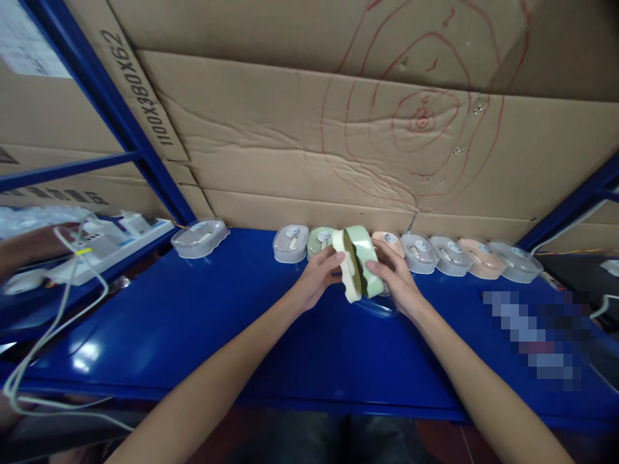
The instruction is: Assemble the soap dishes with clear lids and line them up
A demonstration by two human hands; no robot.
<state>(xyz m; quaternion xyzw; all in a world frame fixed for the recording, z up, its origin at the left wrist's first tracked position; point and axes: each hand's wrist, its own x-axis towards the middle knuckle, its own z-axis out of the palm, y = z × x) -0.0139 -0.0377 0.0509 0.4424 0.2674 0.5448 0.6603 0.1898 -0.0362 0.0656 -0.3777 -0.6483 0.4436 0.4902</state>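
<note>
both hands on pale green lunch box (358, 261), held on edge above blue shelf (203, 322); left hand (316, 276) grips left side, right hand (394, 276) grips right side; clear lid (380, 304) lies flat on shelf just under right hand; row of lidded boxes (454, 256) along cardboard back wall (300, 142), grey, green, peach; white cable (58, 303) hangs far left

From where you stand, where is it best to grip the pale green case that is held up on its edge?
Probably by its two broad faces, as the left hand and right hand do now. The pale green case stands on edge above the blue table, faces sideways, so come in from each side.
</note>
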